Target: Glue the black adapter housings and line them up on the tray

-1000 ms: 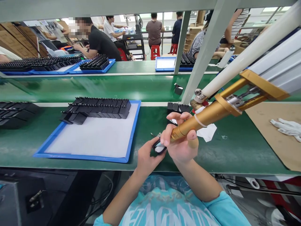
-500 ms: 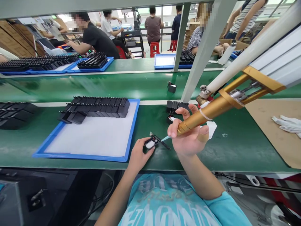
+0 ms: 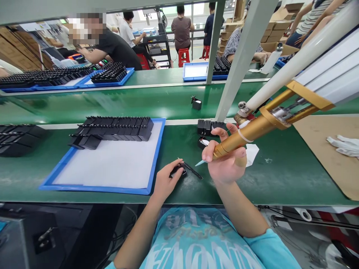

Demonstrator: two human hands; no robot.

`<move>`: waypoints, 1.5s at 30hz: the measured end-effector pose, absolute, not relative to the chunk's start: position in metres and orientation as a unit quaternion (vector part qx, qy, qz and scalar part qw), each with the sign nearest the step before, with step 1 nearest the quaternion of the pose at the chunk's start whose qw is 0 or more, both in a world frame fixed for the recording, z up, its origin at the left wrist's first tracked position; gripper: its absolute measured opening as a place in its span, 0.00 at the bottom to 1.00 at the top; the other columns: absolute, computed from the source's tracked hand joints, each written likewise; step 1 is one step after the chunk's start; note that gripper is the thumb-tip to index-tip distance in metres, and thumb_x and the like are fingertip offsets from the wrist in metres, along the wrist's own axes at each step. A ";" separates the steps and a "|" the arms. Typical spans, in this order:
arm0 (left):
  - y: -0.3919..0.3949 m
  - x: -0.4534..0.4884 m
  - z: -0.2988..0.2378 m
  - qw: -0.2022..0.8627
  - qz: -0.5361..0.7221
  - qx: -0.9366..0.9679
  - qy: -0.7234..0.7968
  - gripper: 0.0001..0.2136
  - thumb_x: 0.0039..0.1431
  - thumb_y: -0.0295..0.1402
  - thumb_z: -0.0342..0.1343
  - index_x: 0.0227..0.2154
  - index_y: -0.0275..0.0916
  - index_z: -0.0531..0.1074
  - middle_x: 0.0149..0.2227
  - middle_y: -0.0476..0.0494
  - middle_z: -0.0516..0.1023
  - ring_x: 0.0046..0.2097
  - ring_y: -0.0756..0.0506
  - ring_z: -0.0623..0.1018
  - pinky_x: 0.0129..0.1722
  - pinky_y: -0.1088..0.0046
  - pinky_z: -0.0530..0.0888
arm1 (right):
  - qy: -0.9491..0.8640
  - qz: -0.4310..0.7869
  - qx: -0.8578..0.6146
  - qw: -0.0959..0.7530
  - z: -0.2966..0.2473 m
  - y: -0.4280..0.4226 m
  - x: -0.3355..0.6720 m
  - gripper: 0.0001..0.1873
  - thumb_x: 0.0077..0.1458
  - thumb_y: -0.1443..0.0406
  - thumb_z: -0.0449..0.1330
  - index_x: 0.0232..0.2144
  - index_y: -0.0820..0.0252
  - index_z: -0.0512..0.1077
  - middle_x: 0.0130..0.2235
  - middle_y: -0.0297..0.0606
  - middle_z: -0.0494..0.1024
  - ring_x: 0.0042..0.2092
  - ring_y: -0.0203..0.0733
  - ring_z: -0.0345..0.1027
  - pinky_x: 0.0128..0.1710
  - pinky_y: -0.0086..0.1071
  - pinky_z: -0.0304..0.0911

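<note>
My left hand (image 3: 165, 181) is closed around a small black plastic case (image 3: 184, 172) on the green bench, its thumb and fingers covering most of it. From the case a thin black strip (image 3: 193, 171) slants out to the right. In my right hand (image 3: 226, 170) is a gold-coloured dispensing gun (image 3: 232, 144), gripped near its lower end, other fingers curled loosely about it. Its pale blue tapered nozzle (image 3: 200, 163) points down left, apart from the case and just above the strip. Beyond my right hand stand several black cases (image 3: 207, 127) and an opened one (image 3: 202, 142).
At left lies a blue-rimmed tray (image 3: 156, 160) with rows of black cases (image 3: 120, 129). One open case (image 3: 196, 103) sits on the green conveyor (image 3: 134, 102). A slanted grey post (image 3: 238, 63) rises behind the gun. Gloves (image 3: 343, 145) rest on cardboard (image 3: 316, 149). Co-workers sit beyond.
The nozzle has drawn slightly right, off the case. My left fingers have shifted over the case and now hide its white inside. The open case on the conveyor has moved left.
</note>
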State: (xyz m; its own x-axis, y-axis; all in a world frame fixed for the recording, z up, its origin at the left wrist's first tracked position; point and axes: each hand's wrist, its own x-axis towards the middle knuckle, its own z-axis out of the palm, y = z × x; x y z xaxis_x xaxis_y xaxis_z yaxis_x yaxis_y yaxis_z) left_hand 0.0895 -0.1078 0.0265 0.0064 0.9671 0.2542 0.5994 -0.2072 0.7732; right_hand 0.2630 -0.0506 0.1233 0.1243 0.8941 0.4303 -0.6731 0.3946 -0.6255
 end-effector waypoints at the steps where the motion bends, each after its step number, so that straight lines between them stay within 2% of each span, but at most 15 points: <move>1: -0.109 0.089 0.026 0.202 0.389 0.693 0.572 0.14 0.63 0.38 0.54 0.49 0.41 0.73 0.45 0.43 0.81 0.45 0.45 0.80 0.47 0.68 0.76 | -0.393 0.533 -0.136 0.737 0.123 -0.050 0.264 0.20 0.54 0.49 0.56 0.46 0.49 0.67 0.42 0.33 0.74 0.17 0.29 0.63 0.15 0.31 0.64; 5: -0.112 0.088 0.027 0.135 0.379 0.740 0.538 0.12 0.61 0.34 0.56 0.47 0.42 0.73 0.45 0.44 0.81 0.44 0.46 0.80 0.47 0.69 0.77 | -0.393 0.533 -0.139 0.737 0.121 -0.048 0.266 0.21 0.53 0.49 0.56 0.46 0.49 0.67 0.41 0.33 0.74 0.17 0.29 0.63 0.15 0.30 0.64; 11: -0.109 0.101 0.023 0.160 0.376 0.710 0.573 0.09 0.63 0.34 0.52 0.43 0.41 0.73 0.44 0.43 0.80 0.45 0.45 0.80 0.47 0.67 0.76 | -0.395 0.534 -0.136 0.735 0.120 -0.049 0.269 0.21 0.54 0.49 0.56 0.47 0.49 0.67 0.41 0.33 0.73 0.18 0.29 0.63 0.15 0.31 0.64; 14: -0.109 0.106 0.023 0.110 0.315 0.746 0.577 0.11 0.64 0.33 0.51 0.47 0.43 0.72 0.50 0.42 0.78 0.48 0.43 0.78 0.48 0.65 0.75 | -0.393 0.539 -0.139 0.732 0.121 -0.050 0.270 0.21 0.54 0.48 0.56 0.47 0.49 0.67 0.41 0.33 0.73 0.18 0.28 0.63 0.15 0.30 0.63; 17: -0.106 0.103 0.026 0.093 0.235 0.770 0.586 0.14 0.61 0.38 0.56 0.50 0.44 0.71 0.45 0.42 0.79 0.44 0.42 0.78 0.43 0.67 0.75 | -0.391 0.540 -0.139 0.732 0.121 -0.050 0.270 0.21 0.53 0.48 0.56 0.47 0.49 0.67 0.41 0.33 0.74 0.17 0.29 0.63 0.15 0.30 0.63; 19: -0.104 0.098 0.028 0.153 0.240 0.751 0.596 0.15 0.59 0.40 0.57 0.48 0.44 0.71 0.40 0.44 0.78 0.41 0.43 0.77 0.40 0.68 0.74 | -0.391 0.538 -0.131 0.735 0.120 -0.050 0.271 0.20 0.54 0.49 0.56 0.46 0.49 0.67 0.41 0.33 0.74 0.18 0.29 0.64 0.15 0.30 0.63; 21: -0.102 0.095 0.031 0.268 0.314 0.675 0.611 0.15 0.59 0.42 0.56 0.47 0.44 0.69 0.38 0.46 0.77 0.38 0.45 0.77 0.38 0.69 0.75 | -0.389 0.534 -0.125 0.741 0.120 -0.050 0.272 0.18 0.55 0.51 0.56 0.46 0.49 0.67 0.42 0.33 0.74 0.18 0.29 0.65 0.16 0.30 0.64; 24: -0.103 0.098 0.038 0.483 0.450 0.478 0.580 0.20 0.61 0.51 0.49 0.48 0.43 0.65 0.33 0.47 0.75 0.29 0.47 0.76 0.26 0.72 0.72 | -0.387 0.522 -0.128 0.749 0.119 -0.048 0.274 0.17 0.56 0.53 0.56 0.46 0.48 0.66 0.45 0.35 0.74 0.20 0.31 0.67 0.17 0.32 0.66; 27: -0.108 0.106 0.051 0.614 0.514 0.340 0.493 0.25 0.61 0.56 0.42 0.51 0.43 0.63 0.29 0.47 0.72 0.24 0.49 0.71 0.18 0.74 0.67 | -0.388 0.513 -0.132 0.754 0.118 -0.046 0.276 0.19 0.55 0.53 0.57 0.48 0.48 0.65 0.46 0.35 0.74 0.21 0.32 0.68 0.18 0.32 0.66; 32: -0.114 0.117 0.070 0.680 0.562 0.253 0.398 0.22 0.58 0.55 0.48 0.46 0.45 0.67 0.29 0.47 0.69 0.22 0.52 0.66 0.14 0.78 0.62 | -0.378 0.512 -0.142 0.758 0.116 -0.043 0.278 0.18 0.55 0.54 0.57 0.48 0.46 0.66 0.46 0.34 0.73 0.21 0.32 0.67 0.19 0.33 0.65; 36: -0.114 0.119 0.080 0.723 0.597 0.173 0.302 0.15 0.61 0.47 0.52 0.44 0.43 0.69 0.29 0.49 0.69 0.22 0.54 0.67 0.14 0.84 0.63 | -0.386 0.500 -0.162 0.758 0.113 -0.041 0.279 0.18 0.54 0.52 0.57 0.47 0.45 0.66 0.45 0.34 0.72 0.21 0.32 0.66 0.19 0.33 0.66; 39: -0.114 0.121 0.085 0.745 0.617 0.104 0.233 0.14 0.67 0.42 0.46 0.44 0.39 0.70 0.28 0.47 0.71 0.23 0.54 0.69 0.15 0.86 0.65 | -0.387 0.492 -0.175 0.760 0.112 -0.040 0.280 0.18 0.54 0.51 0.57 0.47 0.45 0.67 0.45 0.33 0.73 0.20 0.31 0.65 0.19 0.33 0.65; 42: -0.113 0.122 0.088 0.739 0.634 0.028 0.226 0.20 0.70 0.40 0.36 0.43 0.35 0.71 0.29 0.44 0.72 0.24 0.54 0.71 0.16 0.85 0.68 | -0.388 0.488 -0.173 0.763 0.112 -0.040 0.280 0.18 0.54 0.52 0.57 0.46 0.45 0.68 0.45 0.33 0.73 0.20 0.31 0.65 0.19 0.33 0.65; 45: -0.110 0.122 0.091 0.723 0.647 -0.028 0.240 0.21 0.71 0.40 0.34 0.42 0.34 0.71 0.29 0.43 0.72 0.25 0.54 0.72 0.17 0.86 0.69 | -0.387 0.488 -0.169 0.764 0.113 -0.040 0.279 0.18 0.54 0.53 0.57 0.47 0.45 0.68 0.45 0.33 0.74 0.20 0.31 0.65 0.19 0.34 0.66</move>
State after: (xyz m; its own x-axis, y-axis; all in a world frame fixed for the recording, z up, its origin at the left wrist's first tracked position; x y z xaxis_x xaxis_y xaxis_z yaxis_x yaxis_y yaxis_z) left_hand 0.1223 -0.1100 0.0909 0.0471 0.9225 -0.3832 -0.9496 0.1604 0.2694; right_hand 0.2794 -0.0401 0.1127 0.2246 0.8757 0.4276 -0.6144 0.4678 -0.6353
